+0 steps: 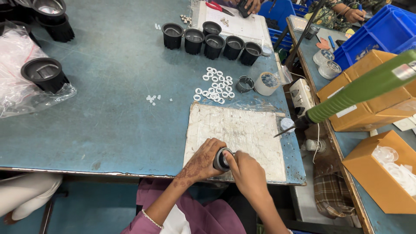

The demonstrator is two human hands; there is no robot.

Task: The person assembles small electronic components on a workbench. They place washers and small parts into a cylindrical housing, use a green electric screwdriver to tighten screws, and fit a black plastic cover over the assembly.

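Nearest: left hand (pixel 200 164) and right hand (pixel 245 170), both closed around one small black ring-shaped part (pixel 221 159), held between them just above the near edge of the white work mat (pixel 242 134). Fingers of both hands wrap its rim; its open face is mostly hidden.

Step in hand, as judged: fitting or seating something into the part by finger pressure. The next move would call for a steady grip from one hand while the other presses or turns evenly.

Mat: pale, scuffed, taped flat to the blue tabletop (pixel 108 108).

Right of mat: green-handled power screwdriver (pixel 359 89), hanging tilted, tip near the mat's right edge, untouched.

Beyond mat: cluster of small white rings (pixel 215 86), loose on the tabletop; one open black ring (pixel 245 83); a roll of tape (pixel 266 83) just beside it.

Farther: row of black cup-shaped housings (pixel 212 41), upright, touching one another.

Far left: larger black housings (pixel 44 74) on clear plastic bags.

Right side: cardboard boxes (pixel 377 173) and blue bins (pixel 381 34).

Far edge: another person's hand (pixel 247 5) holding a dark item.
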